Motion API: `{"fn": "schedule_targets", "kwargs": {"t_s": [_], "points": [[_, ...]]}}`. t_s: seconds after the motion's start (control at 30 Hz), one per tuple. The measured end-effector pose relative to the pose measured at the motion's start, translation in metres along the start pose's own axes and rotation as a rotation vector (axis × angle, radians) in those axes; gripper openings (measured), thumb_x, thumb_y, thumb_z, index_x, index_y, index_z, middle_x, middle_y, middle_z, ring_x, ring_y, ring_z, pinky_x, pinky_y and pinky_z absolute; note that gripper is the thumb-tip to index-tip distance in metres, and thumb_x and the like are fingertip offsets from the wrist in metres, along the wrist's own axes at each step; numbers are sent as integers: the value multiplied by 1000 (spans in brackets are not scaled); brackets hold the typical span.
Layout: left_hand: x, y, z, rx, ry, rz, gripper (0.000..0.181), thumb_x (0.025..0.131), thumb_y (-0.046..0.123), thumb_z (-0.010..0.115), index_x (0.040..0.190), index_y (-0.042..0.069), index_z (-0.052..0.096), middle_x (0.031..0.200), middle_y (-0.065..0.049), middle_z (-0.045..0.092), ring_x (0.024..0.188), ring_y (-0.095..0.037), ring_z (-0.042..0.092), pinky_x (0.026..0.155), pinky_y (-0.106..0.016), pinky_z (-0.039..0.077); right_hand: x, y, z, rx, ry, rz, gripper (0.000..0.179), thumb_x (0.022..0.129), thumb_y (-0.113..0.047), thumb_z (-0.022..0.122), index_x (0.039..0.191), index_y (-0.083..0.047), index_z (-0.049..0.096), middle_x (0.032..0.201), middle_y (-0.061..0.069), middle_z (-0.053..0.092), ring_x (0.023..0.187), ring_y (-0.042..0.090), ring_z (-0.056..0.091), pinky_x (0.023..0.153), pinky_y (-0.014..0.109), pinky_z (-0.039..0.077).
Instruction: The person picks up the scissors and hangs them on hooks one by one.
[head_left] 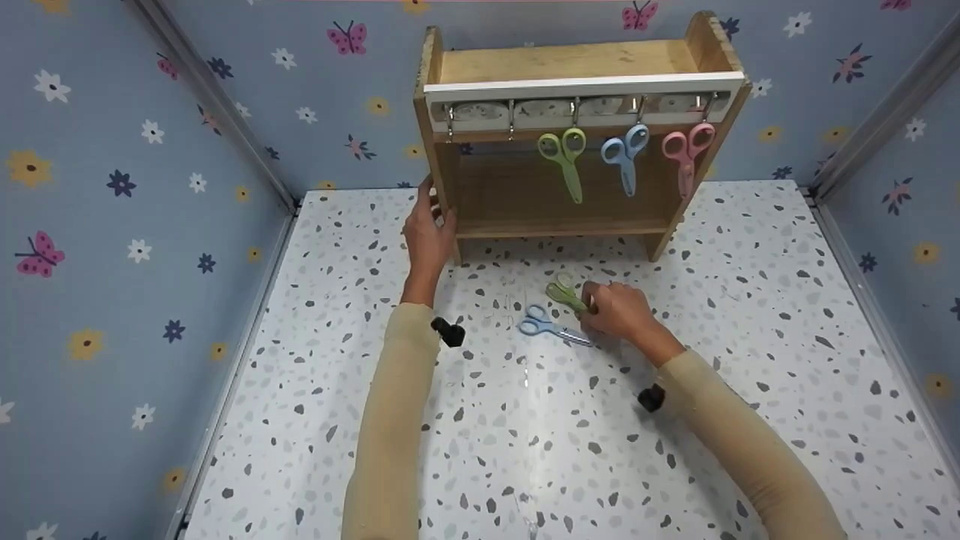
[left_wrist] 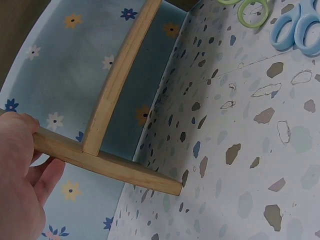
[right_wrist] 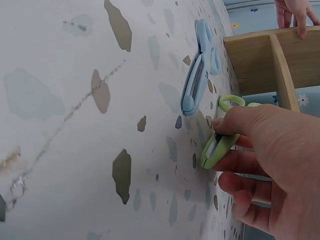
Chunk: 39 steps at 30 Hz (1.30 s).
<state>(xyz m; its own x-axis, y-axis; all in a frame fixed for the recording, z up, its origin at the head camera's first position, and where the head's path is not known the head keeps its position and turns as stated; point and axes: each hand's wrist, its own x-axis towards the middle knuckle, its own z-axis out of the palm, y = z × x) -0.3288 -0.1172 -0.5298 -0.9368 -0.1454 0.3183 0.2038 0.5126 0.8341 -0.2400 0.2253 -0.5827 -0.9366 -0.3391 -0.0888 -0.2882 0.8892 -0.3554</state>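
**Right hand on the green scissors, left hand on the rack**

The right hand point(head_left: 616, 309) pinches the blade end of the green scissors point(head_left: 568, 297) between thumb and fingers, loops toward ten o'clock, low at the table point(head_left: 285, 420). The left hand point(head_left: 430, 238) grips the side of the wooden rack point(head_left: 555, 64), at its eight o'clock. A firm pinch on the closed blades, loops free, seems best, clear of the loose blue scissors point(head_left: 553, 328) near seven o'clock, with the left grip steadying the wood.

In the head view, the right fingers cover the green blade tips; the right wrist view shows them but hides part of the handles. Whether the green scissors touch the table, I cannot tell.
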Motion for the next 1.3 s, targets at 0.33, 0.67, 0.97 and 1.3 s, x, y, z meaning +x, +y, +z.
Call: {"fn": "schedule_targets", "kwargs": {"t_s": [0.33,0.67,0.97,1.3], "points": [[0,0,-1,4,0,-3,65,114,9,63,174,9,39,166,-19,61,149,-35,67,123,-46,60,-1,-2,-4,25,-9,-12,21,98,-21,84,110,-8,74,92,11,84,72,22,69,63,40,52],[1,1,1,30,-4,-30,65,115,12,63,175,12,38,168,-16,60,150,-32,67,124,-45,60,2,-7,-13,39,0,-11,18,101,-23,80,111,-8,75,86,9,79,69,21,65,60,34,44],[1,1,0,39,0,-28,65,115,12,63,175,11,38,165,-18,62,148,-33,68,123,-44,60,3,-11,-22,11,23,-35,17,102,-25,79,110,-10,75,83,7,78,66,19,63,59,32,41],[2,1,1,42,1,-33,66,114,12,64,175,12,38,167,-17,60,148,-33,68,122,-44,61,4,-16,-32,23,62,-69,16,100,-21,80,108,-8,74,84,11,78,68,21,63,58,32,42]]}}
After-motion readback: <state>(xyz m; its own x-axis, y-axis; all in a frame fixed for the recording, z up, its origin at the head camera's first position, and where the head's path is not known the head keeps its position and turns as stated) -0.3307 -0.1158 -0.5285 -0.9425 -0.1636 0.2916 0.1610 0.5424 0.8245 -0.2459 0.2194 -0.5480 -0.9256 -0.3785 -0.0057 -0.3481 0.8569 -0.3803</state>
